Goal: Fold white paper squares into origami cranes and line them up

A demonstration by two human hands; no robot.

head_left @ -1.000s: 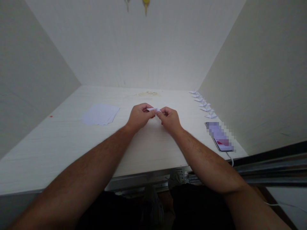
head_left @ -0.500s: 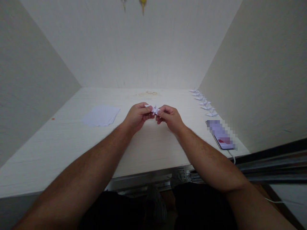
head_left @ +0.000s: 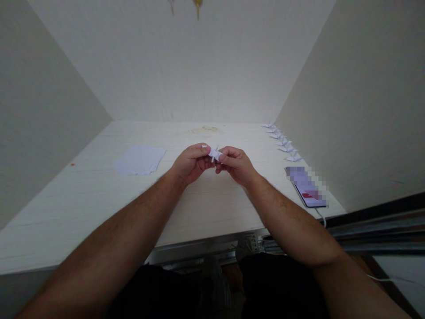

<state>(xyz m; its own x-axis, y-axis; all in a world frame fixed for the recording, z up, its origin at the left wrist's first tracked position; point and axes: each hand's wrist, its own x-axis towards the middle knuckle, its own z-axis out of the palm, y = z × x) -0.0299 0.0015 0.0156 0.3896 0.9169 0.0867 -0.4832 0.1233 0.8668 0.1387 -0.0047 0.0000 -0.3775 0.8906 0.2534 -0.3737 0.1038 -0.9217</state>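
Observation:
A small white origami crane (head_left: 215,154) is held between both hands above the middle of the table. My left hand (head_left: 194,162) pinches its left wing between thumb and fingers. On the opposite side, my right hand (head_left: 235,163) grips the right wing the same way. The crane's body and narrow points show between the thumbs; the wing tips are partly hidden by fingers. Along the right wall stands a row of several finished paper cranes (head_left: 284,149).
A stack of white paper sheets (head_left: 141,160) lies to the left on the white table (head_left: 93,199). At the right edge rests a phone (head_left: 307,190) with a white cable (head_left: 321,217). Walls enclose the back and both sides. A small orange-red speck (head_left: 72,165) lies far left.
The crane has tilted in my fingers, so its middle now looks flatter and wider between the thumbs. Both hands stay in nearly the same place.

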